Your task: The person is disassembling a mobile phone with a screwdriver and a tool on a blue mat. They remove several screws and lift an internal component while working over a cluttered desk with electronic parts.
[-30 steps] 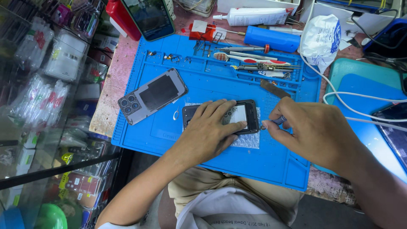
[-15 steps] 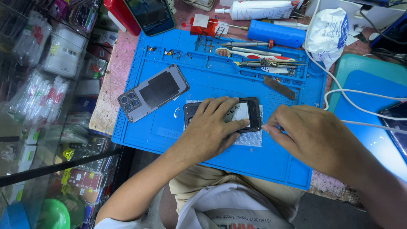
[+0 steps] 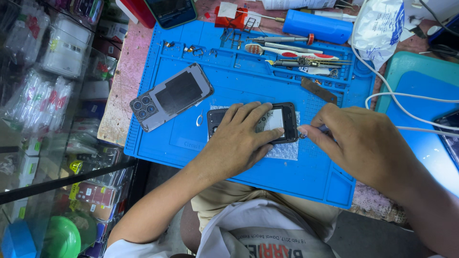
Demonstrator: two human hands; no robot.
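Blue mat (image 3: 248,86) | left hand (image 3: 239,143) pins phone (image 3: 279,123) | right hand (image 3: 363,143) at its edge

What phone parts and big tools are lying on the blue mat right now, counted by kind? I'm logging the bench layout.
Opened black phone body under the left hand, on the blue silicone mat: 1
Grey phone back cover with camera rings: 1
White-and-red toothbrush: 1
Blue cylinder at the mat's top edge: 1
Total: 4

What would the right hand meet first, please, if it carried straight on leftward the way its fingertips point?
Most likely the right end of the opened phone, which the right hand nearly touches; the left hand comes next.
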